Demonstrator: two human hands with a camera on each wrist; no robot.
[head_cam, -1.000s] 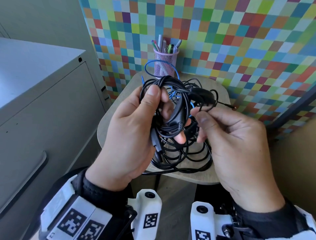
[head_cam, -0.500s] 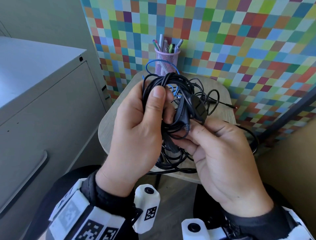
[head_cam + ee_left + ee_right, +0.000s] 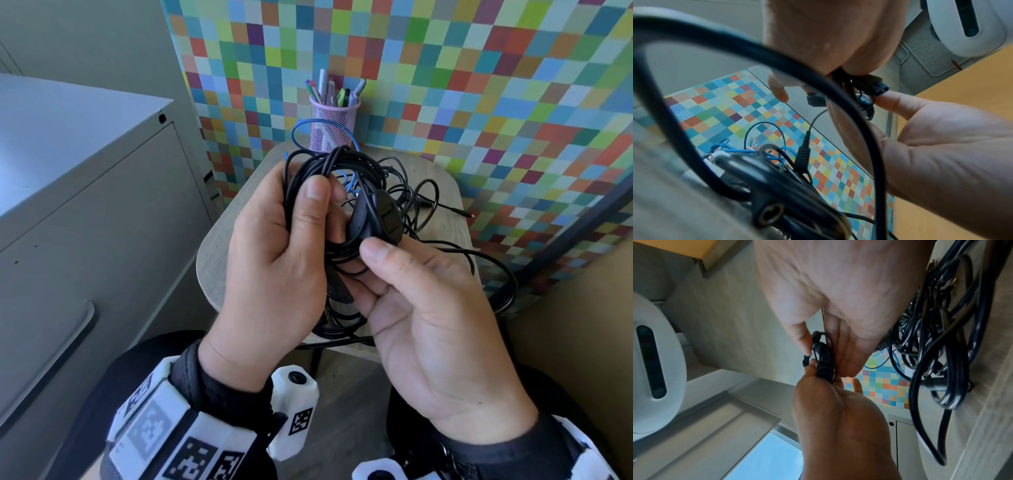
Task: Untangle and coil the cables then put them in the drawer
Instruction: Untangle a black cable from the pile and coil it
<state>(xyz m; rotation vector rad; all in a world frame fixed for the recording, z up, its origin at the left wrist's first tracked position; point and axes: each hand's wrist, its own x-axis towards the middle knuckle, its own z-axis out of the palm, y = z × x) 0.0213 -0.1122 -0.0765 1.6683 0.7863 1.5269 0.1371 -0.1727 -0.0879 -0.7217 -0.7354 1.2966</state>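
A bundle of thin black cable with an inline control box is held up above the small round-cornered table. My left hand grips the coiled loops, thumb pressed across them. My right hand pinches the cable just under the control box between thumb and fingers. In the right wrist view the same pinch shows on the black cable. More tangled black cables and a blue cable lie on the table behind. A black jack plug hangs in the left wrist view.
A pink mesh pen cup stands at the table's far edge against the multicoloured checked wall. A grey metal cabinet with a drawer handle stands shut on the left. A black loop of cable hangs over the table's right side.
My right hand moved left and closer to the left hand and now pinches the cable below the control box. The bundle has been drawn tighter in the left hand.
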